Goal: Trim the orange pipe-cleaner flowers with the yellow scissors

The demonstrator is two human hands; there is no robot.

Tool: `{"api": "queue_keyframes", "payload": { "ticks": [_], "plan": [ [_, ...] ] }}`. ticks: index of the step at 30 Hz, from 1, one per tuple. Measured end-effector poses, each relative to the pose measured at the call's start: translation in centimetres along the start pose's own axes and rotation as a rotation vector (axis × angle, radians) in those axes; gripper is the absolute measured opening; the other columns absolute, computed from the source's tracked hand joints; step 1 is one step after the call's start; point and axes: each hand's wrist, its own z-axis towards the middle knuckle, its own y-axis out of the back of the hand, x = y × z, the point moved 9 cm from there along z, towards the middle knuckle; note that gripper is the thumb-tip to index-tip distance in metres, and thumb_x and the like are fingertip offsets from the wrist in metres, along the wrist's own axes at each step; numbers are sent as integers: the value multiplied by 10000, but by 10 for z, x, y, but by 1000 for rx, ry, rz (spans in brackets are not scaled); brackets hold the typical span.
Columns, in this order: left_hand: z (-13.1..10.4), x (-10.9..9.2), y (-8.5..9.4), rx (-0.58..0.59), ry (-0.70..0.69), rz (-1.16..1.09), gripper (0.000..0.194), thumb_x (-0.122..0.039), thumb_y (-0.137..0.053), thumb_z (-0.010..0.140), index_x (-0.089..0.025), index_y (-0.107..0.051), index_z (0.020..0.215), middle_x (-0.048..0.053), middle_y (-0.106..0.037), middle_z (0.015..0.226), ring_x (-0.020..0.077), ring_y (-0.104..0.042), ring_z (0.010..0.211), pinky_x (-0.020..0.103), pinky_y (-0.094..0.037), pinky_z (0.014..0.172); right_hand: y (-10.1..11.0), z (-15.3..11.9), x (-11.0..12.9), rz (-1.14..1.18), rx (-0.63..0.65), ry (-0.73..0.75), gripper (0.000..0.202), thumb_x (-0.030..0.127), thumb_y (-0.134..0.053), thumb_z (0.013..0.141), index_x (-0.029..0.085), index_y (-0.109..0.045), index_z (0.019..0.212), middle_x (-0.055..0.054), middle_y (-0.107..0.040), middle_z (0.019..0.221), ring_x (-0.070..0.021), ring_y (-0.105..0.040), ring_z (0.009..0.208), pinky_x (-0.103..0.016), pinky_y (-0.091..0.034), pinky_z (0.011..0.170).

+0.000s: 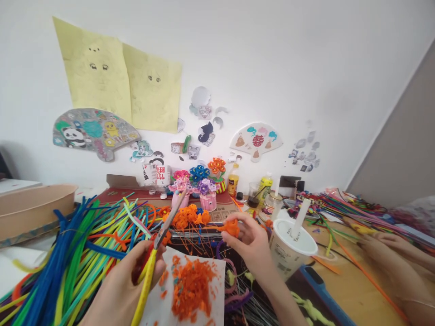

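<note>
In my left hand (pixel 125 278) is a pair of scissors (pixel 173 215) with metal blades pointing up and away; red and yellow show at its handles. My right hand (pixel 249 240) pinches a small orange fuzzy flower (pixel 231 227) between thumb and fingers, apart from the blades. Below and between the hands, a heap of orange fuzz clippings (pixel 193 287) lies on a white sheet of paper (pixel 217 299). Just beyond the hands, several orange fuzzy flowers (pixel 186 217) on thin wire stems are clustered together.
Coloured pipe cleaners (pixel 74 267) pile up at left beside a round tan container (pixel 34 203). Finished potted flowers (pixel 208 194) and bottles (pixel 233 181) stand along the wall. A lidded drink cup (pixel 292 249) with a straw is close to my right wrist. Another person's hands (pixel 390 253) work at right.
</note>
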Motion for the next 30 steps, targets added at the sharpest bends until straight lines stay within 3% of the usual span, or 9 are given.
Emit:
{"api": "queue_keyframes", "payload": {
  "ticks": [4, 7, 11, 20, 30],
  "plan": [
    [-4, -6, 2, -76, -134, 281, 449, -363, -745, 546, -249, -557, 937, -5, -649, 713, 226, -616, 633, 281, -470, 589, 11, -1, 15, -119, -95, 125, 214, 304, -745, 786, 229, -650, 962, -59, -672, 993, -226, -625, 956, -313, -502, 779],
    [-5, -7, -7, 4, -164, 547, 359, -428, -666, 641, -247, -550, 928, 49, -700, 817, 286, -664, 733, 310, -447, 616, 13, -3, 21, -190, -112, 196, 193, 293, -726, 808, 229, -663, 980, -73, -673, 1022, -246, -613, 1010, -328, -509, 790],
    [-6, -5, -14, 96, -220, 765, 269, -498, -505, 761, -252, -553, 859, 57, -732, 840, 271, -685, 733, 303, -457, 618, 15, -6, 27, -177, -120, 296, 188, 230, -714, 821, 247, -665, 1002, -59, -677, 1018, -233, -615, 1015, -329, -516, 809],
    [-5, -5, -14, 149, -322, 739, 273, -505, -549, 788, -254, -600, 881, -38, -736, 764, 161, -682, 632, 226, -454, 574, 16, -10, 39, -103, -121, 419, 254, 103, -675, 832, 283, -660, 1011, -16, -663, 1041, -176, -606, 1041, -285, -499, 887],
    [-3, -13, -20, 175, -317, 687, 342, -546, -548, 741, -244, -678, 834, -20, -721, 635, 175, -643, 523, 222, -420, 478, 16, -15, 52, -138, -140, 500, 263, 59, -657, 830, 266, -663, 993, -15, -676, 1040, -164, -614, 1037, -275, -497, 895]
  ]
}}
